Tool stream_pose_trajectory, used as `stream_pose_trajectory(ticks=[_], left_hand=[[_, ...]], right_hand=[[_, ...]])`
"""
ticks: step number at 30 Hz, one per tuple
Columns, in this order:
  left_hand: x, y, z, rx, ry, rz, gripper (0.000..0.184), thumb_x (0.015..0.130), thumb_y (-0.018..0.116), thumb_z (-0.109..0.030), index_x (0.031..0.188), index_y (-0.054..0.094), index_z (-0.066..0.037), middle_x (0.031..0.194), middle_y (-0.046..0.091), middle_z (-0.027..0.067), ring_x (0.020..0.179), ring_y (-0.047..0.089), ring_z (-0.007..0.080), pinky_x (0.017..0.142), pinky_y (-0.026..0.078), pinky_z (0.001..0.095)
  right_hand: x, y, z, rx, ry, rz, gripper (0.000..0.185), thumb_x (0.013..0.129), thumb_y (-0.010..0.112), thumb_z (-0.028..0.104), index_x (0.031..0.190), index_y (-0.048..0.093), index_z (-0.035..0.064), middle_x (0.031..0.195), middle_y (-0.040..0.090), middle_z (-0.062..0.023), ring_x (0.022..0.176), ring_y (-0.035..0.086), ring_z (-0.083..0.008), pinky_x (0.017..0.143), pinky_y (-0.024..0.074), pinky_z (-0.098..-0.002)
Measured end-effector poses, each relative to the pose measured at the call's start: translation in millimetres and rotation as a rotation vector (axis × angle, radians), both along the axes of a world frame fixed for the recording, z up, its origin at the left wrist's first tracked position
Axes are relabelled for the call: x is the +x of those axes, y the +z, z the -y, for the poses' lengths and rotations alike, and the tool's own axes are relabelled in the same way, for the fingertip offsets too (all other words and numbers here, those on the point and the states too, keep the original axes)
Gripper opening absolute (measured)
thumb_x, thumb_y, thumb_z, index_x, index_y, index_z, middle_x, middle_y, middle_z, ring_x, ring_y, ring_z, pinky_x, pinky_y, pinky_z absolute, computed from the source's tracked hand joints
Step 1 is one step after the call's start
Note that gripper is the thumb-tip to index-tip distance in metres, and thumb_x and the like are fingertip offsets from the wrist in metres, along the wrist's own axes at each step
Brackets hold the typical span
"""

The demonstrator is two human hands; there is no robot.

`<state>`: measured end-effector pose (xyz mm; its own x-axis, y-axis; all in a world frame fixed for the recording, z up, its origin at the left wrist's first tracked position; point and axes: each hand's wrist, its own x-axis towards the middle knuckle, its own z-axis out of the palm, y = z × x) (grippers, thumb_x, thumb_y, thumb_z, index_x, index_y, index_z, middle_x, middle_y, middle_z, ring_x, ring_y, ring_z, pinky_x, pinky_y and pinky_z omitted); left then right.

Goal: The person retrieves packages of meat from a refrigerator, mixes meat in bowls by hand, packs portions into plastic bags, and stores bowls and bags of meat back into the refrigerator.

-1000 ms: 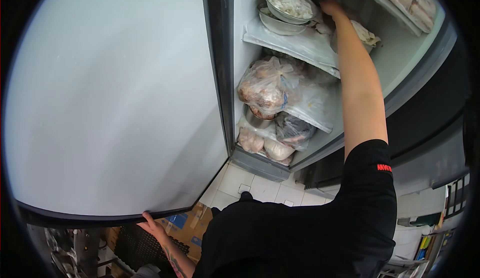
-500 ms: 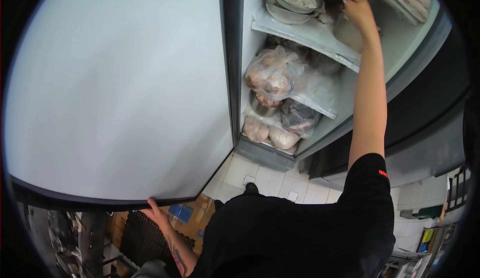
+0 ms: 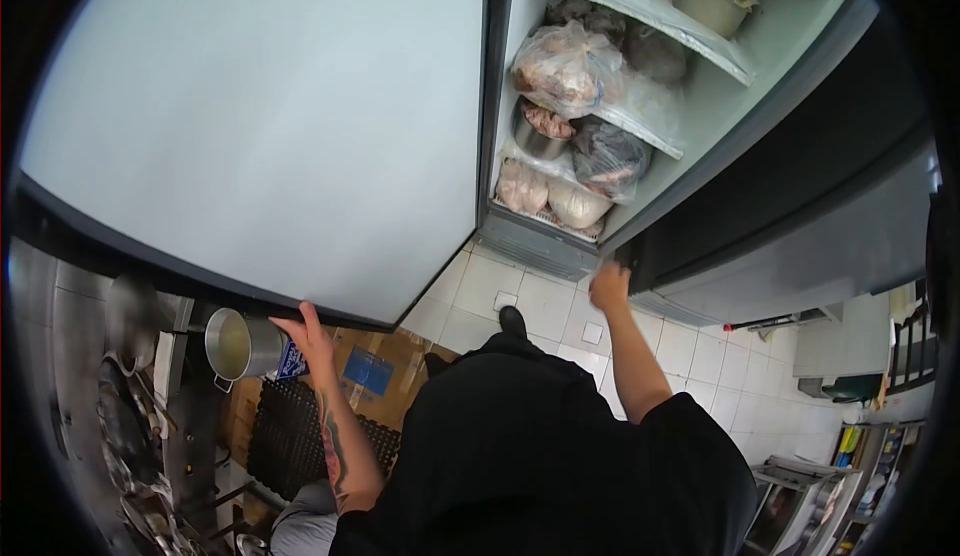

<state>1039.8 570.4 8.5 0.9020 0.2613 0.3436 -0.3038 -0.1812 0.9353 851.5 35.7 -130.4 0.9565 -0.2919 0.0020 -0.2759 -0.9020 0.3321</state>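
Note:
My left hand point(image 3: 307, 336) is at the lower edge of the open white door point(image 3: 270, 136), thumb and fingers apart against its dark rim. Lowered below the fridge compartment, my right hand point(image 3: 610, 285) has its fingers curled; whether something small is inside is hidden. Shelves point(image 3: 650, 16) hold a large clear bag of food point(image 3: 565, 71), a metal pot with meat point(image 3: 543, 131), a dark bag point(image 3: 610, 159) and pale bags point(image 3: 523, 186) at the bottom. A container with a cloth or bag in it point(image 3: 712, 4) stands on the upper shelf.
A dark appliance point(image 3: 790, 166) stands right of the fridge. Flattened cardboard point(image 3: 405, 361) and a black mat point(image 3: 290, 436) lie at the lower left, near a metal pot point(image 3: 240, 344). White tiles point(image 3: 545, 306) cover the floor. Part of a grey-clothed person point(image 3: 305, 524) shows at the bottom.
My right hand has come out of the upper shelf and dropped below the compartment. My left hand stays at the door's edge. The view has tilted downward, showing more floor and a pot at left.

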Motion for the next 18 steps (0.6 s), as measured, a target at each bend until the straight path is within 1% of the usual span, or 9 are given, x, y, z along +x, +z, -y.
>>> stream_pose_trajectory(ticks=[1, 2, 3, 5, 7, 10, 11, 13, 18], left_hand=[[4.5, -6.2, -6.8, 0.001, -0.017, -0.044, 0.097, 0.096, 0.057, -0.045, 0.146, -0.002, 0.014, 0.153, 0.015, 0.0291, 0.139, 0.024, 0.0326, 0.114, 0.016, 0.0354], [5.9, -3.3, -9.2, 0.073, 0.01, -0.103, 0.101, 0.095, 0.055, -0.05, 0.146, -0.003, 0.015, 0.154, 0.012, 0.0307, 0.142, 0.02, 0.0337, 0.115, 0.014, 0.0358], [5.8, 2.6, -10.8, 0.146, 0.038, -0.166, 0.105, 0.094, 0.053, -0.055, 0.145, -0.005, 0.016, 0.154, 0.009, 0.0323, 0.144, 0.016, 0.0348, 0.116, 0.012, 0.0362], [5.6, 16.6, -5.7, 0.113, 0.007, -0.211, 0.11, 0.092, 0.051, -0.061, 0.145, -0.006, 0.016, 0.155, 0.004, 0.0339, 0.146, 0.008, 0.036, 0.117, 0.009, 0.0374], [10.9, 16.0, -8.2, 0.134, 0.023, -0.203, 0.111, 0.091, 0.051, -0.063, 0.145, -0.005, 0.017, 0.155, 0.004, 0.0344, 0.146, 0.009, 0.0359, 0.117, 0.009, 0.0372], [12.4, 19.0, -7.4, 0.121, -0.004, -0.186, 0.109, 0.092, 0.05, -0.062, 0.146, -0.005, 0.015, 0.155, 0.005, 0.0332, 0.146, 0.01, 0.035, 0.116, 0.01, 0.0363], [10.4, 19.7, -5.2, 0.078, -0.049, -0.124, 0.108, 0.093, 0.049, -0.062, 0.146, -0.006, 0.014, 0.155, 0.006, 0.0328, 0.146, 0.01, 0.035, 0.116, 0.01, 0.0361], [8.8, 10.9, -5.9, 0.049, -0.054, -0.115, 0.106, 0.093, 0.049, -0.061, 0.147, -0.005, 0.013, 0.156, 0.005, 0.0321, 0.146, 0.009, 0.0355, 0.116, 0.011, 0.0359], [-8.5, 10.1, 5.1, 0.074, -0.005, -0.105, 0.107, 0.092, 0.05, -0.061, 0.148, -0.004, 0.011, 0.156, 0.002, 0.0321, 0.147, 0.007, 0.0373, 0.117, 0.01, 0.0382]], right_hand=[[-37.9, -110.5, 14.2, 0.629, -0.25, -0.034, 0.016, 0.081, 0.06, 0.021, 0.087, 0.073, 0.0143, 0.098, 0.068, -0.0198, 0.093, 0.065, -0.037, 0.079, 0.051, -0.045], [-82.2, -142.4, -9.8, 0.754, -0.408, 0.039, 0.015, 0.079, 0.061, 0.022, 0.082, 0.073, 0.0134, 0.095, 0.069, -0.0176, 0.094, 0.066, -0.0347, 0.078, 0.0522, -0.0453], [-122.3, -209.4, -2.6, 0.735, -0.498, -0.393, 0.015, 0.077, 0.065, 0.024, 0.084, 0.074, 0.0138, 0.092, 0.07, -0.0152, 0.091, 0.067, -0.0327, 0.079, 0.0528, -0.0428], [-192.3, -198.4, -33.3, 0.542, -0.038, -0.937, 0.029, 0.074, 0.071, 0.031, 0.093, 0.074, 0.0105, 0.101, 0.072, -0.0107, 0.099, 0.067, -0.0284, 0.081, 0.0541, -0.0415], [-238.8, -194.7, -61.5, 0.542, -0.251, -1.005, 0.026, 0.075, 0.073, 0.029, 0.096, 0.074, 0.0145, 0.099, 0.073, -0.0074, 0.093, 0.069, -0.0228, 0.075, 0.0555, -0.04], [-230.8, -115.6, -74.2, 1.014, -0.748, -0.916, 0.022, 0.081, 0.068, 0.032, 0.092, 0.074, 0.0147, 0.093, 0.073, -0.0056, 0.086, 0.07, -0.0202, 0.072, 0.0557, -0.0394], [-230.4, -130.1, -57.8, 1.001, -0.743, -0.915, 0.022, 0.081, 0.068, 0.032, 0.092, 0.074, 0.0147, 0.093, 0.073, -0.0056, 0.086, 0.07, -0.0202, 0.072, 0.0557, -0.0394], [-215.3, -177.0, -17.6, 0.898, -0.097, -0.884, 0.025, 0.082, 0.064, 0.035, 0.085, 0.074, 0.012, 0.087, 0.073, -0.006, 0.077, 0.07, -0.0207, 0.07, 0.0556, -0.0388], [-71.9, -182.1, 3.5, 0.856, -0.196, -0.28, 0.027, 0.076, 0.062, 0.035, 0.073, 0.074, 0.0112, 0.071, 0.07, -0.0101, 0.069, 0.069, -0.0249, 0.065, 0.0541, -0.0378]])
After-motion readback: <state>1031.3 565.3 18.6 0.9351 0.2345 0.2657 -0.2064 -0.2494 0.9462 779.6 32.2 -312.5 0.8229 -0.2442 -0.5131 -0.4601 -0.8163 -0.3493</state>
